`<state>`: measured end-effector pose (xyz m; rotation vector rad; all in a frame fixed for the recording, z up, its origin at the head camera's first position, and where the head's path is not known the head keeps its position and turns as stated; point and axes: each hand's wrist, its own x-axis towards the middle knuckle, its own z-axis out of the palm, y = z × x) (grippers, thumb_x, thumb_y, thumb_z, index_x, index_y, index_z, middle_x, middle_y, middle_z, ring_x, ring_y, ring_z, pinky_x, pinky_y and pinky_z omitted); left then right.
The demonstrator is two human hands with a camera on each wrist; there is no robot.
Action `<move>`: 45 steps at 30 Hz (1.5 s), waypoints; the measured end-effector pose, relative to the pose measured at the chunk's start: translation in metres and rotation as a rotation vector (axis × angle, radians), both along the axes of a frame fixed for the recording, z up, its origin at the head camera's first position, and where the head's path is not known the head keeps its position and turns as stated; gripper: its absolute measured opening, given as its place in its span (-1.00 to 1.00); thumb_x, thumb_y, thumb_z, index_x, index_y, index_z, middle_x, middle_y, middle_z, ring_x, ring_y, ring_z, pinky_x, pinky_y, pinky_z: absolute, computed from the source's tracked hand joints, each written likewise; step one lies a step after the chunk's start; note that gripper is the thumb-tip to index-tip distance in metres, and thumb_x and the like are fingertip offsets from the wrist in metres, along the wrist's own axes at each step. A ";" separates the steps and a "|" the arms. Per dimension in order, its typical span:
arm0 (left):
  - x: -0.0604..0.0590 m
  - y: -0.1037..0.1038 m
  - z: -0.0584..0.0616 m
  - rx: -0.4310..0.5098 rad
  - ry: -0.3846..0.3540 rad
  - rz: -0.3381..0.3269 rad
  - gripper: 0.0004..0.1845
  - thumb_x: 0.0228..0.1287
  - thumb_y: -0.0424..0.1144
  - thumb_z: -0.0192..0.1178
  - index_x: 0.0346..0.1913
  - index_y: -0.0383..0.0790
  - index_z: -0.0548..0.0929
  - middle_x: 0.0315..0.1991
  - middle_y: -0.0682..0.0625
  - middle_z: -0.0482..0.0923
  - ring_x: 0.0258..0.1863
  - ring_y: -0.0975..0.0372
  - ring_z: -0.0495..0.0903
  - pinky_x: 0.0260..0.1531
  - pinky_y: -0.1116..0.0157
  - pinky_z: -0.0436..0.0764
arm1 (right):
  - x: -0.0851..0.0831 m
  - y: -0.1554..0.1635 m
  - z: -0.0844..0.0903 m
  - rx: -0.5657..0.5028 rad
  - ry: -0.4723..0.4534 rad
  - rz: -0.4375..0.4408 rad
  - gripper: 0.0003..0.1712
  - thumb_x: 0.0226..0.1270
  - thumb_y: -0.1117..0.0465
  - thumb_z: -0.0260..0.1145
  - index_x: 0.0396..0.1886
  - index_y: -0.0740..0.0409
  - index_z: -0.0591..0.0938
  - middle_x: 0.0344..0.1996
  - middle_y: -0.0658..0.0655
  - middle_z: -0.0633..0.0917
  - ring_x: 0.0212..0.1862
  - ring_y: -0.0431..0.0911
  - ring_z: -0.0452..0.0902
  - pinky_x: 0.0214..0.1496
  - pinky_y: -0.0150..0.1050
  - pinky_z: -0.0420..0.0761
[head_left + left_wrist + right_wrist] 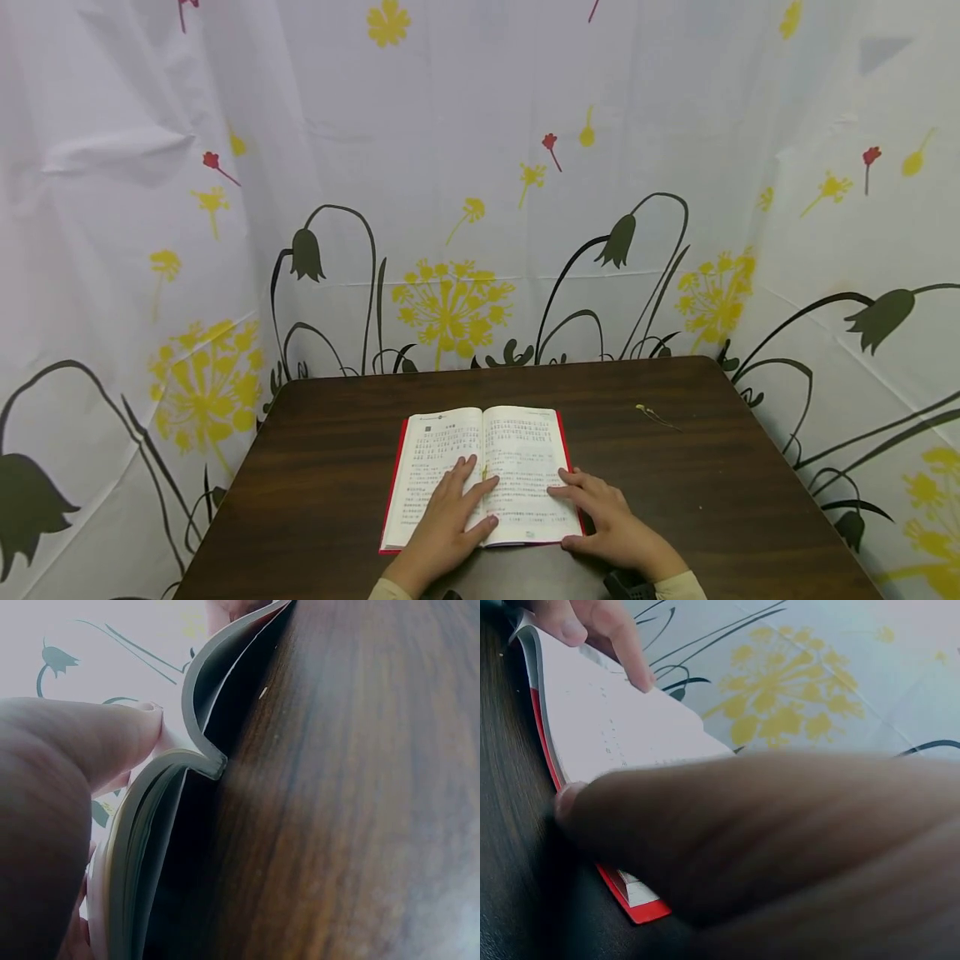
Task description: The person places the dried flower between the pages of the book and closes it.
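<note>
Head view: a book (517, 475) lies open near the middle front part of the surface (322, 467), which is dark brown w/ streaked wood grain and a slight shine. Its pages are white, thin & printed w/ small dark text; the red cover (394, 479) shows as a narrow border at both sides. In the left wrist view the lower edge of the pages makes two smooth arches, meeting at the sunken spine (217, 766), w/ dark gaps under them.

L hand (447, 510) rests on the lower left page, fingers spread wide and almost straight, index & thumb tips reaching past the centre fold onto the R page. R hand (613, 523) is also spread, w/ fingers a little bent, tips on the R page's outer side, thumb by the lower R corner. Neither hand grips sth. Between the pages, by the L index finger, is a tiny yellow piece (484, 473), too small to identify.

To the right of the book, apart from it, lies a thin flower sprig (656, 417), w/ yellow head and thread-like stems. Behind hangs white cloth (450, 125), softly creased, w/ printed yellow, red & grey-green flowers.
</note>
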<state>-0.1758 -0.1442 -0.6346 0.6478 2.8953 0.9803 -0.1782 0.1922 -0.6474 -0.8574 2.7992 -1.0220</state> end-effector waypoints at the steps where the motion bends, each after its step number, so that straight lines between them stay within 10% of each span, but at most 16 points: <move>1: 0.000 0.000 0.000 -0.001 -0.002 0.000 -0.38 0.52 0.20 0.27 0.56 0.23 0.53 0.78 -0.13 0.11 0.79 -0.16 0.00 0.68 -0.35 0.07 | 0.000 0.000 0.000 -0.003 0.000 -0.001 -0.19 0.32 -0.24 0.60 0.53 -0.39 0.54 0.63 0.03 0.44 0.63 0.23 0.30 0.41 0.40 0.31; 7: 0.001 0.000 0.000 -0.013 0.004 0.000 -0.38 0.52 0.20 0.27 0.56 0.23 0.53 0.78 -0.13 0.12 0.79 -0.15 0.00 0.69 -0.33 0.06 | 0.001 -0.002 0.003 -0.100 -0.004 -0.022 -0.49 0.40 -0.14 0.57 0.26 -0.29 0.62 0.54 0.06 0.52 0.57 0.19 0.37 0.34 0.35 0.33; 17: -0.001 -0.001 0.000 0.004 -0.002 -0.003 -0.40 0.53 0.21 0.26 0.55 0.28 0.52 0.78 -0.12 0.10 0.80 -0.14 -0.02 0.70 -0.34 0.03 | -0.004 -0.015 0.003 -0.278 -0.051 -0.092 -0.80 0.43 -0.10 0.55 -0.21 -0.34 0.64 -0.36 -0.18 0.57 -0.25 -0.30 0.46 -0.08 -0.27 0.37; 24: 0.000 -0.001 0.001 0.021 -0.003 -0.004 -0.29 0.52 0.19 0.28 0.65 0.33 0.38 0.77 -0.14 0.12 0.79 -0.16 0.00 0.70 -0.33 0.03 | 0.001 -0.028 0.005 -0.514 -0.203 -0.185 -0.90 0.56 0.08 0.46 -0.08 -0.13 0.68 -0.15 0.01 0.74 -0.18 -0.20 0.66 -0.11 -0.33 0.68; 32: 0.000 0.000 0.004 0.025 -0.025 0.025 -0.17 0.48 0.18 0.33 0.64 -0.07 0.31 0.77 -0.10 0.14 0.79 -0.09 0.03 0.73 -0.24 0.03 | 0.002 -0.038 0.015 -0.908 -0.609 -0.299 -0.32 0.70 0.14 0.26 0.61 0.10 0.18 0.29 0.24 0.61 0.13 -0.01 0.71 0.04 -0.13 0.79; 40: 0.000 0.000 0.004 0.037 0.009 0.017 -0.31 0.48 0.15 0.33 0.47 -0.18 0.48 0.74 -0.16 0.18 0.77 -0.16 0.08 0.69 -0.29 0.09 | 0.002 -0.051 0.007 -0.936 -0.676 -0.403 -0.61 0.57 0.02 0.44 -0.27 0.23 0.53 -0.39 0.05 0.72 -0.40 -0.10 0.72 -0.32 -0.22 0.80; 45: 0.000 -0.003 0.003 0.063 0.007 0.013 -0.32 0.51 0.09 0.32 0.48 -0.24 0.44 0.74 -0.18 0.18 0.77 -0.16 0.09 0.69 -0.28 0.09 | 0.007 -0.068 0.011 -1.018 -0.661 -0.349 -0.61 0.69 -0.11 0.28 -0.16 0.14 0.61 -0.25 0.04 0.80 -0.30 -0.10 0.78 -0.21 -0.22 0.81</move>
